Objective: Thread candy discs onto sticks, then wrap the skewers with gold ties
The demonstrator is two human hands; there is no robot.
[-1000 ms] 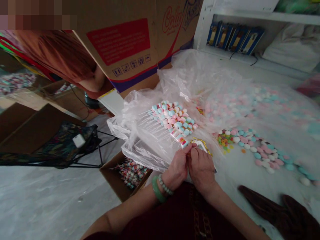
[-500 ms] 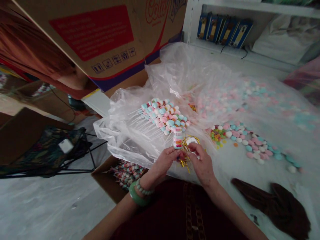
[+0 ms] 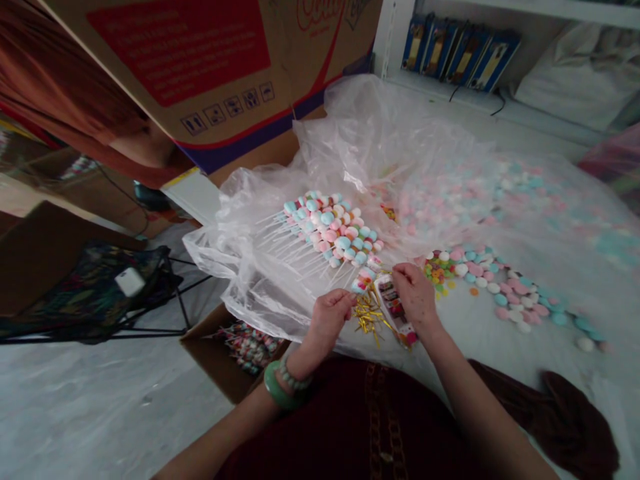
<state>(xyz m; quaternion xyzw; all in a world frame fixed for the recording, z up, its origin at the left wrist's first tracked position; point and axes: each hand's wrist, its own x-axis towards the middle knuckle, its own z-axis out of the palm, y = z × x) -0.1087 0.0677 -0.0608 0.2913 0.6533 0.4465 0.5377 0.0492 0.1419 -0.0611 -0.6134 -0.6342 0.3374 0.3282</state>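
Observation:
My left hand is closed in a pinch at the lower end of a small clear-wrapped marshmallow skewer, which leans up and to the right. My right hand is also pinched, at the upper end of the wrapped sweet, where a thin gold twist tie shows at the fingertips. Between the hands lie a loose heap of gold twist ties and a white-rimmed tray with dark and reddish pieces, partly hidden by my right hand. Just beyond, marshmallow skewers lie in a pile, sticks pointing left.
Clear plastic sheeting covers the table. Loose pastel marshmallows and small fruit-coloured sweets lie right. A brown cloth is near the front. A large carton stands behind, a box of skewers below. Another person's arm shows left.
My hands have moved apart, the right one up and away. The wrapped skewer has tipped to the right, and the tray between my hands is now uncovered.

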